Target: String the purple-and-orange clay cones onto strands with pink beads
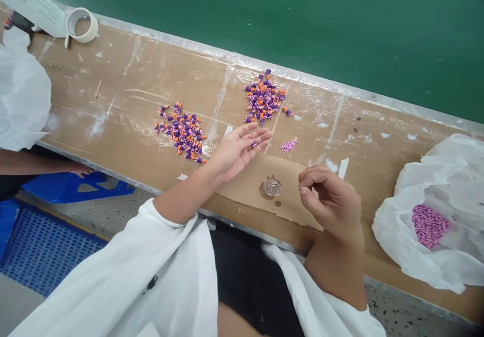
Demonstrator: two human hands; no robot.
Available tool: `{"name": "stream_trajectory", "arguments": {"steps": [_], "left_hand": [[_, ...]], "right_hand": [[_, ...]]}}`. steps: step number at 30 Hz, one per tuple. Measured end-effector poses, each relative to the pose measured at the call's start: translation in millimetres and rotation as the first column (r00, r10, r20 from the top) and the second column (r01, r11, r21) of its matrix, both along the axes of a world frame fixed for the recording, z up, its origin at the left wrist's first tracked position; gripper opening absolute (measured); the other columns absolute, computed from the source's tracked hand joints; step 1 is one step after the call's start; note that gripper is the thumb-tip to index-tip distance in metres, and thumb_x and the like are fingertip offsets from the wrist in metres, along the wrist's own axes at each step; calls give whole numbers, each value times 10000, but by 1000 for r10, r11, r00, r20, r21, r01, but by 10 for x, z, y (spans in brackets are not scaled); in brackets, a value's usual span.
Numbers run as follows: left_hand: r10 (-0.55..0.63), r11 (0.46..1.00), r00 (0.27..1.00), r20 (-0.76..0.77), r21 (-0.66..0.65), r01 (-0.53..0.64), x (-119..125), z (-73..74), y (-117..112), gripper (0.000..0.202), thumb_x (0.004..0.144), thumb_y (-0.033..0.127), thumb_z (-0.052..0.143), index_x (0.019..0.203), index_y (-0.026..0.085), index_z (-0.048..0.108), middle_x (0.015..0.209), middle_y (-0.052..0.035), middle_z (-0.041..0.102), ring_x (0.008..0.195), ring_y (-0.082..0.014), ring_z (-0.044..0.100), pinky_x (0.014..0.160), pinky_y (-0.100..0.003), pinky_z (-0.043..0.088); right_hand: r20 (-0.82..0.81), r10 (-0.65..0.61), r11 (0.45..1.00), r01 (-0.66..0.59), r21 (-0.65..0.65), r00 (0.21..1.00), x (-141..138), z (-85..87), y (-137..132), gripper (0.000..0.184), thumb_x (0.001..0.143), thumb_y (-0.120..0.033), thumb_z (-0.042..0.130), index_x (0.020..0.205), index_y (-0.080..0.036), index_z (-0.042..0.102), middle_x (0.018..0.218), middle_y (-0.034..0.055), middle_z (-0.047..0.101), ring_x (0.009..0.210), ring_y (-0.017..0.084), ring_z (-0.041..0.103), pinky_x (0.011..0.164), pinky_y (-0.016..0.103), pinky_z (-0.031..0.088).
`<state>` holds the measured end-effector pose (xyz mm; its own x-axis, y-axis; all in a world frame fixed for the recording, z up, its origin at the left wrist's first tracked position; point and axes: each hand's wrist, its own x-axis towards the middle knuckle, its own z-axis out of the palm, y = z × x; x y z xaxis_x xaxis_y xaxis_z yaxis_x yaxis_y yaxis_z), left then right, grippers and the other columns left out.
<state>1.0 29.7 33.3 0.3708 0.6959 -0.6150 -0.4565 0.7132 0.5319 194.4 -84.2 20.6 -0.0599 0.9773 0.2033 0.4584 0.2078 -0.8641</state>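
My left hand (242,150) is palm up above the cardboard, its fingers stretched out. Small pinkish and purple pieces (253,145) rest on its fingers. My right hand (328,195) is closed in a pinch; what sits at its fingertips is too small to make out. Between my hands, a small clear cup (271,187) stands on a brown cardboard sheet (242,195) with wet spots around it. Just beyond lies a little heap of pink-purple striped bits (289,146). Two piles of small purple and orange figures, a left pile (185,132) and a far pile (263,97), lie past my left hand.
White wrapping (401,216) on the right holds more pink-purple bits (430,225). A tape roll (92,30) and a thin stick (98,89) are at the left. Another person's hand (81,169) shows near blue plastic (86,188). Beyond the table edge lies a green surface (302,29).
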Motion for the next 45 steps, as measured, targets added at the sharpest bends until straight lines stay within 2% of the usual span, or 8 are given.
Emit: {"name": "stream_trajectory", "arguments": {"steps": [6,13,21,26,30,34,37,45], "left_hand": [[-93,995,991,97,58,87,-20,-75,-29,326,971,-31,432,1251,132,473,1326,-113,673,1264,-182,698,1193,-412,472],[-184,975,976,121,147,166,-75,-159,-73,312,965,128,613,1240,206,485,1361,-108,693,1281,-273,698,1192,-598,460],[-144,960,988,47,250,128,-54,-222,-128,406,922,181,702,1283,231,523,1195,-48,733,1279,-217,694,1239,-450,425],[-226,948,968,104,252,194,-78,-250,-107,648,865,199,781,1419,254,449,1151,-57,770,1197,-226,734,1196,-471,465],[-263,944,948,181,249,215,-84,-254,-117,737,837,204,812,1459,259,419,1137,-65,786,1177,-230,742,1194,-498,457],[-234,967,930,284,170,191,-37,-232,-192,558,851,164,784,1331,224,506,1092,-51,784,1152,-215,752,1196,-472,457],[-205,978,924,321,96,184,10,-202,-271,440,875,142,744,1258,217,541,1096,-44,773,1126,-200,759,1189,-448,466],[-272,960,912,309,159,232,21,-213,-361,541,838,254,823,1306,229,554,1142,-58,756,1190,-231,734,1155,-434,490]], "right_hand": [[333,163,986,-147,-73,929,44,28,16,143,925,-157,540,817,-244,504,715,-38,537,612,108,498,607,259,423],[429,229,973,-189,-135,874,-28,11,-11,160,970,-190,511,831,-247,455,735,-31,534,599,112,497,586,253,433],[488,261,965,-227,-129,833,-44,-18,5,178,953,-162,531,826,-248,439,718,-35,517,576,113,503,558,245,425],[482,246,969,-210,-128,841,-45,14,3,182,961,-180,541,818,-247,449,713,-38,508,569,109,489,547,246,413],[378,170,984,-177,-15,910,-60,118,24,175,923,-112,564,835,-247,497,737,-35,550,606,110,531,581,255,436],[183,-31,986,-1,168,983,-178,91,34,223,862,-32,605,857,-246,541,760,-36,579,636,117,559,599,277,459],[66,-163,944,136,301,984,-312,-27,45,233,840,-25,632,886,-243,563,763,-36,587,669,131,595,609,293,488],[189,-311,868,198,456,931,-445,-93,98,256,810,-5,625,863,-250,573,714,-44,603,599,128,558,566,305,489]]}}
